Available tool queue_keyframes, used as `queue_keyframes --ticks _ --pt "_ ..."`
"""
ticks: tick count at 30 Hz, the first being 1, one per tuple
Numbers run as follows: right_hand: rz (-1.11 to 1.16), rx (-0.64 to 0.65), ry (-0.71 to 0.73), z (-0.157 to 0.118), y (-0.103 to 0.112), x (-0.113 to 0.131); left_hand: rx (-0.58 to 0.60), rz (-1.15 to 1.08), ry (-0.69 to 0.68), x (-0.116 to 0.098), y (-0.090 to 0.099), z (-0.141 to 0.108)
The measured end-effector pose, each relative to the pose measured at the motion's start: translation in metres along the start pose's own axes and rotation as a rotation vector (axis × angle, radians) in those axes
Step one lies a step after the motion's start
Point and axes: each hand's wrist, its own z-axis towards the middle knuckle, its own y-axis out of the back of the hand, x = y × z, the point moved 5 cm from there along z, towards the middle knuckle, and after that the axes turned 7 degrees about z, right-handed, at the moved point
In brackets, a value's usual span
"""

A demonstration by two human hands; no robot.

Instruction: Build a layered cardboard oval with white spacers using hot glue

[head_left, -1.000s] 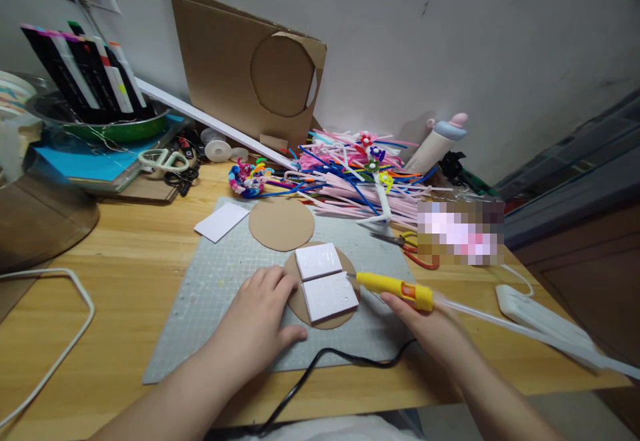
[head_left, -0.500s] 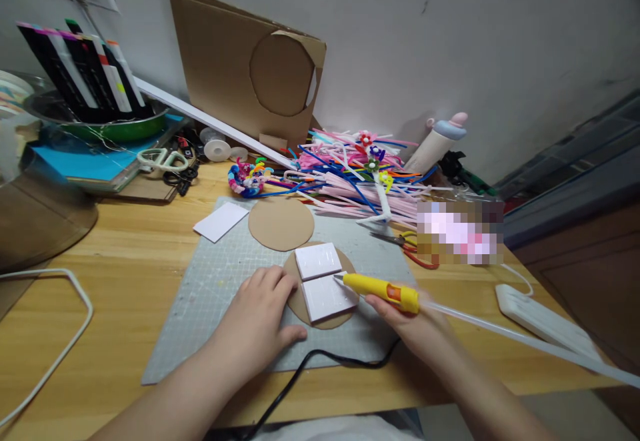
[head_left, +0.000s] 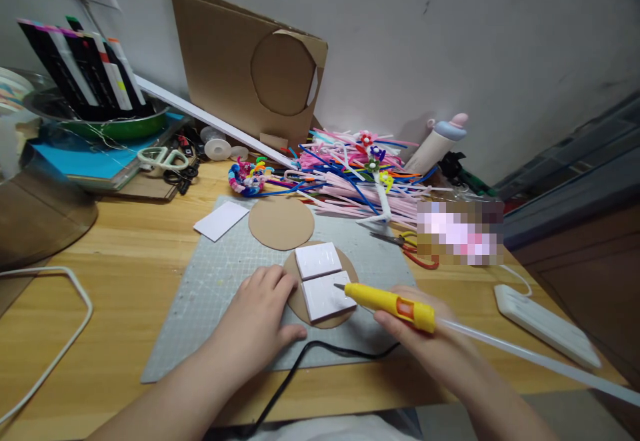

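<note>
My right hand is closed round a yellow hot glue gun, with a long translucent glue stick trailing from its back end. The gun's metal nozzle is over the nearer of two white foam board pieces. Both pieces lie on a round cardboard disc, and clear streaks show on the farther piece. My left hand rests with fingers apart on the grey cutting mat, its fingertips at the disc's left edge. It holds nothing.
A second cardboard disc and a white card lie farther back. Behind are pipe cleaners, scissors and a cut cardboard sheet. A black cord crosses the front of the mat; a white power strip lies right.
The glue gun in my right hand has moved slightly right and toward me, its nozzle shifting down over the nearer white piece. My left hand stays in place.
</note>
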Motion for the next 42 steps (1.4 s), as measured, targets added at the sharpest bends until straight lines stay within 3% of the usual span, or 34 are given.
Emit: queue_keyframes --ticks 7,16,21,31,36,39,42 --pt "-0.059 -0.022 -0.027 0.006 -0.022 -0.02 -0.002 0.007 -0.002 -0.002 0.001 0.0" --pt "-0.085 -0.031 -0.058 0.003 -0.026 -0.029 -0.005 0.011 -0.01 -0.001 0.0 -0.001" --pt "-0.189 -0.042 -0.049 -0.006 -0.019 -0.023 -0.008 0.013 -0.016 -0.001 0.001 0.0" --pt "-0.255 0.055 -0.113 -0.003 -0.015 -0.012 -0.019 0.011 -0.011 -0.001 0.0 -0.002" --pt "-0.178 0.165 0.003 0.005 -0.004 0.013 -0.016 0.006 -0.003 -0.001 0.001 -0.001" --pt "-0.088 0.083 -0.008 0.006 0.014 0.023 0.0 0.006 -0.003 -0.001 0.001 0.0" --pt "0.116 -0.048 -0.146 0.002 0.03 0.011 0.003 0.01 -0.008 -0.001 0.001 -0.001"
